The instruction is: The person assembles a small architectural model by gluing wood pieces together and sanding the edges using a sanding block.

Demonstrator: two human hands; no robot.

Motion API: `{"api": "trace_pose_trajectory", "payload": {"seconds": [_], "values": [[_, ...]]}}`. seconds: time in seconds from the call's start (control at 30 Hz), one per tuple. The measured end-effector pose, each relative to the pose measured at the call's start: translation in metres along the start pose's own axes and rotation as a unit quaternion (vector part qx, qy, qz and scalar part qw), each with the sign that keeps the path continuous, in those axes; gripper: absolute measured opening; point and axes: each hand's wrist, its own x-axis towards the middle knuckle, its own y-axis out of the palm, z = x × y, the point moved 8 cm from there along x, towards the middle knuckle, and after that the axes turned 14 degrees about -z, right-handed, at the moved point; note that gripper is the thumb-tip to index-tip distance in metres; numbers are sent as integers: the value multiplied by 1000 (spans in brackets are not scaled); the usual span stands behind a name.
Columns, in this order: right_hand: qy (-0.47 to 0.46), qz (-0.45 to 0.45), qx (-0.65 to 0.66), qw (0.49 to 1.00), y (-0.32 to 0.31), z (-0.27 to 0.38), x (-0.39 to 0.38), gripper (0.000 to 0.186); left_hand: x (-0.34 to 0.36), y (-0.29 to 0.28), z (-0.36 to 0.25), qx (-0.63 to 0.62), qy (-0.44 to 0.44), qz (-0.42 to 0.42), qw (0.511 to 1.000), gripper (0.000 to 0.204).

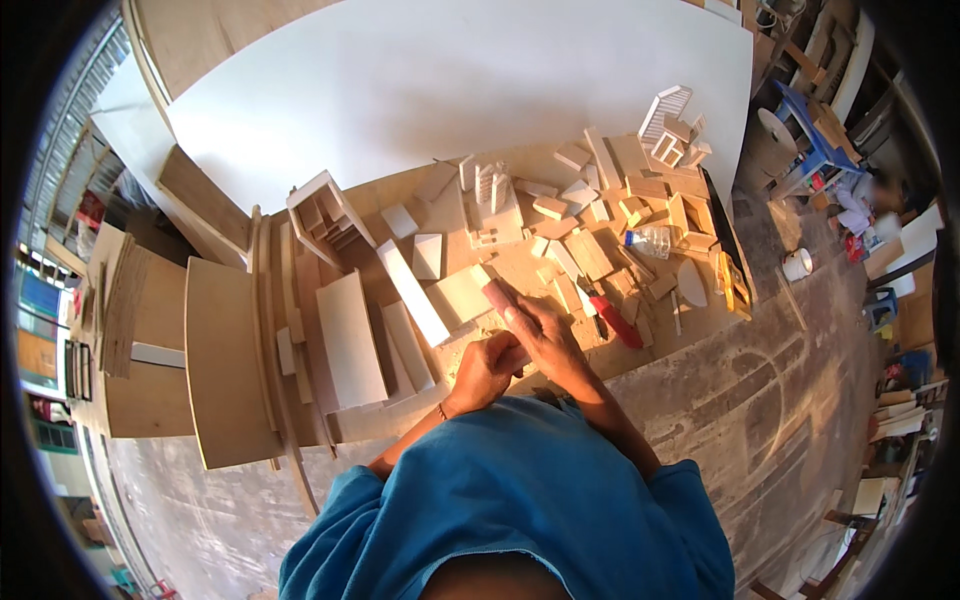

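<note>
Head view, reddish-brown block [496, 293], end jutting past right fingers [517, 319]

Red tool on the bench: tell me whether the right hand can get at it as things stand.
Probably yes: the red tool lies uncovered just right of the right hand. But that hand seems to grip a brownish block, which it might have to release.

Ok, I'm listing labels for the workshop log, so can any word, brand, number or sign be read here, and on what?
None can be read.
Bottle: any print is too small to read.
Yellow tool: any marks are too small to read.
White tub: any print is too blurred to read.
</note>
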Motion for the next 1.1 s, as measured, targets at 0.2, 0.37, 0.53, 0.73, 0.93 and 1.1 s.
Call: {"api": "trace_pose_trajectory", "payload": {"seconds": [0.2,0.37,0.53,0.73,0.93,1.1], "values": [[22,56,-10,998,0,-3,-28,38,15,-27,31,-7,-16,-46,999,13],[22,30,-43,998,4,-10,2,42,1,1,15,-15,-35,-12,999,15],[6,22,-23,999,-2,-17,-28,41,10,-21,19,-20,-15,-57,998,11],[21,46,14,999,8,0,7,40,0,-8,5,2,-44,-34,998,13],[46,2,50,998,3,-25,-20,39,13,-24,16,-19,-26,-106,994,13],[14,-2,34,999,-5,-4,-5,35,10,-19,-2,12,16,-112,993,10]]}}
